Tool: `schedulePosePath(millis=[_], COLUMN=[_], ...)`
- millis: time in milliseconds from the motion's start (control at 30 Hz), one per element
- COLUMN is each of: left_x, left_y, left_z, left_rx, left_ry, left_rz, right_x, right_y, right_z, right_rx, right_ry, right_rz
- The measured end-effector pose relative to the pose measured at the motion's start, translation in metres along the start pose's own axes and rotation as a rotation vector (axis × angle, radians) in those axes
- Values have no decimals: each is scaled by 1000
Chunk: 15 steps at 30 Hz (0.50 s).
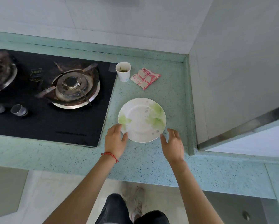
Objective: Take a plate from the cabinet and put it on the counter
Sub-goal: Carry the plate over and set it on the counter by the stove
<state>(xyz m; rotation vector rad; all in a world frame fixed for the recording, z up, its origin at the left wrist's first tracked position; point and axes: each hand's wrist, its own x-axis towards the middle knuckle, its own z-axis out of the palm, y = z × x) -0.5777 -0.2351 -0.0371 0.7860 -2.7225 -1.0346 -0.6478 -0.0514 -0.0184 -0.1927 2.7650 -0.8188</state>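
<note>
From the head view, we see the plate (142,119) lying flat on the table (151,160), just ahead of both hands. Our left hand (115,139) touches its near-left rim with loosely curled fingers, probably steadying it. Our right hand (172,143) hovers open beside the near-right rim, holding nothing. A cup (123,71) and cloth (145,77) sit farther ahead, well apart.

Glossy ceramic plate (142,119), speckled counter (151,160)

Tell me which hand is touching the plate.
The left hand, wearing the red bracelet, touches the plate rim; the right hand sits just clear.
</note>
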Motion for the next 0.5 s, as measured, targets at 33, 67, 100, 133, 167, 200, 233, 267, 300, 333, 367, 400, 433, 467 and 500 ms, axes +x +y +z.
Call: schedulePosePath(millis=[33, 67, 100, 133, 167, 200, 233, 267, 300, 333, 367, 400, 433, 467, 500], left_x=[-5, -8, -12, -16, -19, -22, -25, -29, -32, -34, -37, -39, -42, -43, -46], left_y=[2, 2, 4, 4, 6, 5, 7, 7, 9, 7, 9, 7, 8, 4, 4], left_z=[-3, -3, -6, -7, -9, -10, -13, -15, -20, -21, -27, -29, -35, -37, -42], left_rx=[35, 70, 110, 150, 190, 217, 243, 263, 285, 302, 324, 337, 347, 346, 359], left_ry=[-19, -28, -47, -54, -67, -65, -79, -77, -82, -88, -113, -119, -133, -127, -129], left_rz=[29, 69, 102, 141, 163, 196, 211, 241, 258, 279, 279, 298, 302, 319, 313], right_x=[-4, -7, -11, -15, -19, -23, -28, -33, -38, -42, -49, -54, -61, -67, -73], right_y=[0, 1, 1, 1, 0, 0, -2, -3, -6, -6, -8, -10, -13, -13, -16], right_z=[-3, -5, -7, -9, -11, -13, -15, -17, -19, -21, -23, -25, -27, -27, -26], right_rx=[-27, -48, -70, -89, -108, -123, -141, -157, -174, -186, -187, -191, -195, -197, -187], right_ry=[-15, -24, -37, -47, -62, -70, -85, -85, -86, -82, -88, -81, -76, -56, -35], right_rz=[-18, -40, -55, -71, -77, -85, -87, -98, -103, -114, -108, -112, -117, -137, -129])
